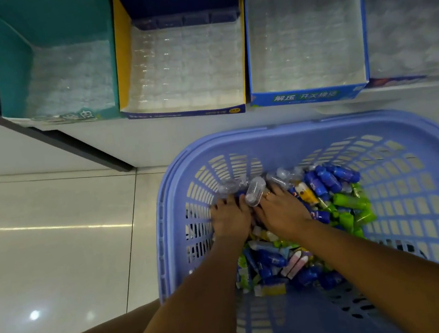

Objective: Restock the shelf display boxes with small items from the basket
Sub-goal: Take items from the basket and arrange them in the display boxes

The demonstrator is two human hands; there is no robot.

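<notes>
We look down on a pale tiled floor [50, 244] and the big lilac basket [405, 142] standing on it, just before the low shelf [136, 138]. On the shelf sit four display boxes side by side: a teal box [15, 67], a yellow-sided box [124, 53], a blue box [249, 50] and a fourth box [412, 29] at the right edge, each lined with a clear tray. The small items [343, 200], blue, green, yellow and clear, lie heaped in the basket. Our left hand [229, 221] and right hand [283, 211] rest palm-down on the heap, touching. A clear capsule [255, 192] stands between them; we cannot tell which grip holds it, or how tightly either hand closes.
</notes>
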